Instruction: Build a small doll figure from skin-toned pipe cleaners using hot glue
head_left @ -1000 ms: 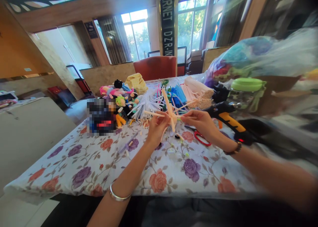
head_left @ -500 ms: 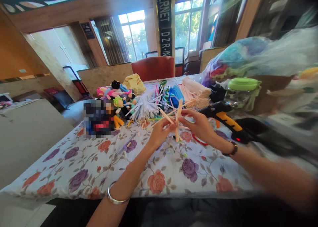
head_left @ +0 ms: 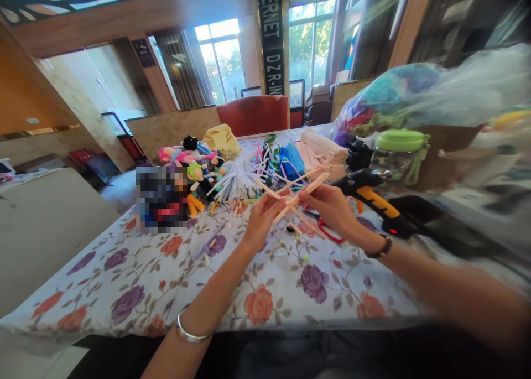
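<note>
Above the flowered tablecloth [head_left: 174,279], both hands meet around several crossed peach pipe cleaners [head_left: 314,183]. My left hand [head_left: 262,217] pinches them near the crossing, fingers closed. My right hand [head_left: 333,206] grips the same pipe cleaners from the right, its thumb and fingers pressed around one stem that points up and right. Other ends fan out to the upper left and below the hands. The exact join is partly hidden by my fingertips. Just below my right hand lie red-handled scissors [head_left: 331,235], partly covered.
Bundles of white [head_left: 237,181], blue [head_left: 291,162] and peach pipe cleaners [head_left: 321,151] lie beyond the hands. Small dolls [head_left: 196,171] sit at left. A black-and-yellow glue gun [head_left: 378,203] with a red light and a green-lidded bottle [head_left: 400,142] stand at right.
The pipe cleaners have turned from a nearly upright stem to one slanting up and right. My right hand has come closer to the left. More of the scissors shows.
</note>
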{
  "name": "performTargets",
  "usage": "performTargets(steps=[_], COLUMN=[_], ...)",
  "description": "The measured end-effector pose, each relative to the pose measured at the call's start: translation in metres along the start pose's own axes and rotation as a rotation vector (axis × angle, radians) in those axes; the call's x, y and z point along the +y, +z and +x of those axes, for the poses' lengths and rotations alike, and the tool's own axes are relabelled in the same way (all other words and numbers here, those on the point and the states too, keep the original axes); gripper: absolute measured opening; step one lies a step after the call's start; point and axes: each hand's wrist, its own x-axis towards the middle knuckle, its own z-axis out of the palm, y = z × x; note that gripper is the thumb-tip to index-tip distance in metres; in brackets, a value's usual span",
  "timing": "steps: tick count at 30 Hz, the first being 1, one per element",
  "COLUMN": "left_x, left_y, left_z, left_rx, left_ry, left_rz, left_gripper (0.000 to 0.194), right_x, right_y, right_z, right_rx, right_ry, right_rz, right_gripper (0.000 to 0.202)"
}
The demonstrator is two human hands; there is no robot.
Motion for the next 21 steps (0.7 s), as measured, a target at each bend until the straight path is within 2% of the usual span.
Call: performTargets(steps=[5,11,21], left_x=[0.003,0.003,0.004], left_y=[0.003,0.002,0.002], left_z=[-0.001,-0.001,0.000], left_rx=[0.080,0.067,0.078], left_ry=[-0.031,-0.016,-0.059], left_rz=[-0.096,-0.073,-0.127], left_gripper=[0.022,0.025,0.028], right_x=[-0.001,0.000,0.009], right_y=[0.007,0.011,0.011], right_z=[-0.006,-0.007,-0.004], right_rx=[-0.016,-0.073,-0.146], right_ry=[-0.026,-0.057,-0.015], right_rz=[-0.026,-0.020,0.007], right_gripper=[0.029,0.035,0.037])
